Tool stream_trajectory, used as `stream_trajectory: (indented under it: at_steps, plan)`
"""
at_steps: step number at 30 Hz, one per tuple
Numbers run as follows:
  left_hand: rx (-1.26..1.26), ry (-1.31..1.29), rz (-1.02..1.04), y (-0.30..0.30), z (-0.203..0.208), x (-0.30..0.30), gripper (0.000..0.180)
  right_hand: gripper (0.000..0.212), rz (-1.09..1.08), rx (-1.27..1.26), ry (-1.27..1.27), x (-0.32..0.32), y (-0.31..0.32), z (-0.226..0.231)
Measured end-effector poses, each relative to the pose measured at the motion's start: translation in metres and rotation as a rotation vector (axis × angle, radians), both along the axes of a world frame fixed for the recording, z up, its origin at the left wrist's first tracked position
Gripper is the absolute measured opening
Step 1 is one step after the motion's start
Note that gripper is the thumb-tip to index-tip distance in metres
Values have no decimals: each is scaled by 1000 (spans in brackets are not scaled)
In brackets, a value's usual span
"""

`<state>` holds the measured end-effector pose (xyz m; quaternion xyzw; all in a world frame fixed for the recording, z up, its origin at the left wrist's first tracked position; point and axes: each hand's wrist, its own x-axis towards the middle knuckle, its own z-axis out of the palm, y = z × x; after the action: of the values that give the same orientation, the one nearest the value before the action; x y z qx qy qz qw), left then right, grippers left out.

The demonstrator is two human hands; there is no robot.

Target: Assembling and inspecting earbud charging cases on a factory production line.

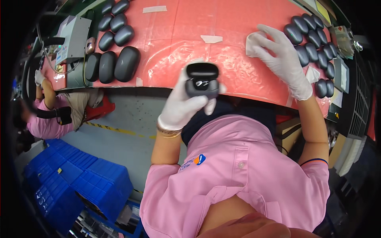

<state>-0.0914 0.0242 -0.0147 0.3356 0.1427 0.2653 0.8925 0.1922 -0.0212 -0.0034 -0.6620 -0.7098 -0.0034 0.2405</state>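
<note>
To the left of the left hand, closed cases (107, 66) lie grouped. That left hand (183, 106) is curled round an open case (203, 84), thumb in front; it looks light and stiff, perhaps slippery against a glove, so hold it by the base and spare the hinge. Further right, the right hand (278, 55) is half open, fingertips at a cloth (250, 45); whether gripping, I can't tell.

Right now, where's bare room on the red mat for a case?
Widest: middle of the red mat, between the left dark cases and the right hand, apart from flat tape scraps. Smaller: near edge, between the open case in the left hand and the right wrist. Crowded: around the left dark cases and the right dark cases.
</note>
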Motion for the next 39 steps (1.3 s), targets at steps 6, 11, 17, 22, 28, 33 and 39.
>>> stream_trajectory:
  at_steps: [6, 11, 17, 22, 28, 33, 39]
  plan:
    - [-143, 115, -245, 11, -1, 56, 51, 29, 163, -61, -124, 19, 2, -8]
    - [-161, 233, -277, 12, 3, 61, 54, 38, 539, 129, -229, 12, 4, 20]
    - [-188, 277, -353, 20, 4, 58, 63, 26, 678, 26, -575, -15, 26, 19]
    - [-88, 327, -325, 13, 1, 59, 67, 20, 664, -125, -509, -16, 18, 21]
    - [119, 408, -303, 7, 4, 62, 71, 23, 586, -238, -461, -19, -12, 26]
    - [156, 438, -271, 0, 9, 63, 70, 23, 508, -210, -410, -20, -32, 20]
    - [213, 331, -162, -19, 9, 55, 77, 28, 356, -92, 162, -13, -50, 29]
